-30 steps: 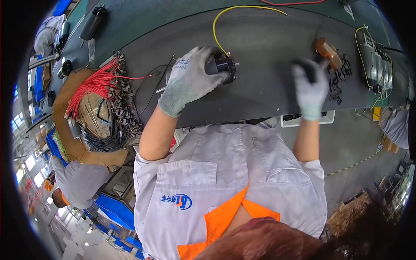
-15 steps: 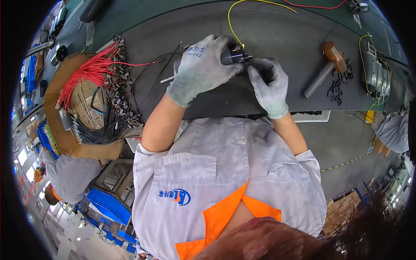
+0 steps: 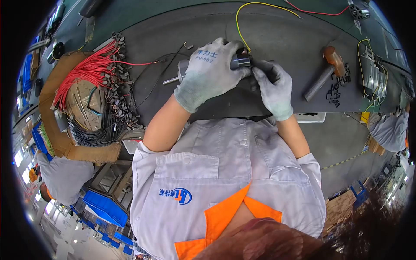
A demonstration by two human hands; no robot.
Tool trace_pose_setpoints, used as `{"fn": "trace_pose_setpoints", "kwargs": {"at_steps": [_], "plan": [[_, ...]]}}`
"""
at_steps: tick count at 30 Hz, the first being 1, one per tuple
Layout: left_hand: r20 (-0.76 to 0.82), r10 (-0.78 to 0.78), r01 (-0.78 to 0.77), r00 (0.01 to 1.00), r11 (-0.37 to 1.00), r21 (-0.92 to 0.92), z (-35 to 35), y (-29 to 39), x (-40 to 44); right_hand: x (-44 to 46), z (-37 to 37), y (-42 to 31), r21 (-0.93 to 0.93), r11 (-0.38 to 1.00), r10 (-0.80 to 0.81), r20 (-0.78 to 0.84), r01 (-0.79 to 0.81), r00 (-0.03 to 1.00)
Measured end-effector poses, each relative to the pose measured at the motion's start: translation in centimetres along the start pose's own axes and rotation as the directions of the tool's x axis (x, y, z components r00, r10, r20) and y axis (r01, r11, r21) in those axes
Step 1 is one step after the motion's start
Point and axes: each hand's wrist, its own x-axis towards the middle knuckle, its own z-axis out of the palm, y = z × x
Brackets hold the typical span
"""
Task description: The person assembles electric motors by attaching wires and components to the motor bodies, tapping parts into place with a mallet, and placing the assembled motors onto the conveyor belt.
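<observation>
My left hand [image 3: 208,71], in a grey-white work glove, wraps around a dark metal cylinder [image 3: 241,61] lying sideways above the bench. A thin silver shaft [image 3: 171,80] sticks out of its left end. From near the right end a yellow wire [image 3: 238,21] rises and curves right. My right hand [image 3: 276,89], gloved too, is at that right end with thumb and fingertips pinched together. What sits between those fingertips is too small and dark to make out.
On the left, a cardboard box [image 3: 48,93] holds bundled red wires [image 3: 89,71] and black wires [image 3: 97,135]. A hammer [image 3: 320,82] lies right, beside small black clips [image 3: 334,94] and a silver motor housing [image 3: 373,73]. Other people [image 3: 69,177] are in the background.
The cylinder and both hands have shifted slightly right and down in view. More of the cylinder's left side shows below my left hand. My right fingertips stay near its right end.
</observation>
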Motion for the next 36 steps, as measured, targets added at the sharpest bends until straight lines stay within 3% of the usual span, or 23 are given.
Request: {"fn": "trace_pose_setpoints", "kwargs": {"at_steps": [2,3,5,6,9,13,18,21,23,25,26,29,31,33,35,36], "plan": [[-0.018,0.040,-0.041,0.999,0.999,-0.021,0.7,-0.1,-0.6,-0.2,0.1,0.4,-0.015,0.999,0.032,-0.011,-0.033,0.999],[-0.180,0.168,-0.153,0.969,0.984,0.091,0.9,0.0,-1.1,0.1,0.3,1.3,-0.125,0.985,-0.125,-0.038,0.119,0.991],[-0.431,0.450,-0.313,0.782,0.882,0.352,1.2,-0.1,-1.9,0.6,0.5,2.4,-0.350,0.852,-0.430,-0.046,0.388,0.902],[-0.420,0.462,-0.327,0.781,0.876,0.355,1.5,-0.8,-2.3,0.6,0.1,2.3,-0.349,0.855,-0.430,-0.063,0.383,0.901],[-0.389,0.449,-0.399,0.804,0.893,0.206,2.5,-3.6,-3.7,1.2,-0.3,-0.7,-0.577,0.669,-0.496,0.123,0.469,0.859],[-0.258,0.463,-0.439,0.848,0.886,0.147,1.3,-3.0,-3.1,1.4,0.0,-1.0,-0.728,0.554,-0.392,0.199,0.403,0.898],[-0.333,0.398,-0.370,0.855,0.917,0.147,1.0,-2.1,-2.4,1.2,1.3,-0.5,-0.672,0.656,-0.460,0.007,0.345,0.888],[-0.311,0.356,-0.350,0.881,0.933,0.077,0.7,-1.9,-2.6,1.8,-3.3,-1.2,-0.627,0.510,-0.622,0.205,0.589,0.756],[-0.321,0.356,-0.350,0.878,0.934,0.078,0.7,-1.8,-2.4,0.8,-8.7,-1.5,-0.924,0.348,-0.640,-0.109,0.160,0.761],[-0.337,0.344,-0.339,0.876,0.938,0.076,0.8,-1.8,-2.5,0.0,-14.9,-0.1,-0.922,0.275,-0.518,-0.382,-0.273,0.765],[-0.345,0.338,-0.334,0.876,0.940,0.072,0.8,-1.9,-2.4,-0.1,-14.8,0.2,-0.925,0.268,-0.521,-0.373,-0.268,0.768],[-0.374,0.328,-0.333,0.868,0.941,0.052,0.8,-2.2,-2.1,-2.2,-14.1,1.1,-0.733,0.620,-0.130,-0.449,-0.281,0.884],[-0.376,0.334,-0.338,0.864,0.939,0.058,1.1,-2.4,-2.2,-3.6,-11.7,1.4,-0.505,0.843,-0.062,-0.429,-0.183,0.901],[-0.411,0.360,-0.350,0.837,0.931,0.104,0.8,-2.7,-1.8,-7.2,-8.3,5.4,-0.399,0.905,0.100,-0.131,-0.145,0.986],[-0.412,0.365,-0.352,0.835,0.929,0.111,0.3,-3.0,-1.6,-7.8,-4.6,4.3,-0.344,0.909,0.274,0.072,-0.234,0.959],[-0.405,0.365,-0.361,0.838,0.928,0.089,0.4,-3.1,-1.6,-7.3,-4.7,4.1,-0.345,0.913,0.263,0.084,-0.220,0.961]]}}
